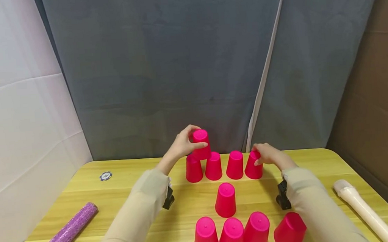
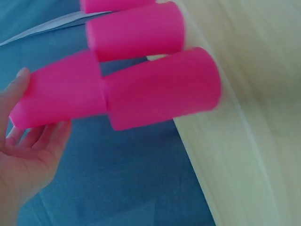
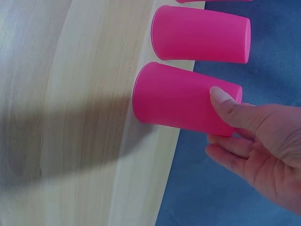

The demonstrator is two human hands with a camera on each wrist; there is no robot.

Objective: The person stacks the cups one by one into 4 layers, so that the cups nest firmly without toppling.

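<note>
A person stands at a yellow wooden table with pink plastic cups set upside down on it, and the far row of four cups is the landmark for the rest. The left hand has its fingers and thumb curled round the raised cup, held mouth-down above the gap between the row's two leftmost cups, the far-left cup and its neighbour; its rim seems to bear on both tops, a placing that would let two cups carry one, though whether it has fully settled cannot be told. The left wrist view shows that cup cradled against the palm with the thumb along its side. The right hand is closed on the far-right cup of the same row, thumb on its wall near the closed end and fingers wrapped behind, as the right wrist view confirms; the cup stands on the table, so the grip looks like steadying or a start of lifting. Just nearer than the row stands a single cup, and nearer again a front row of four, its rightmost cup tilted. Well left of the row lie a purple glittery roll and a poker chip; well right lies a white recorder.
</note>
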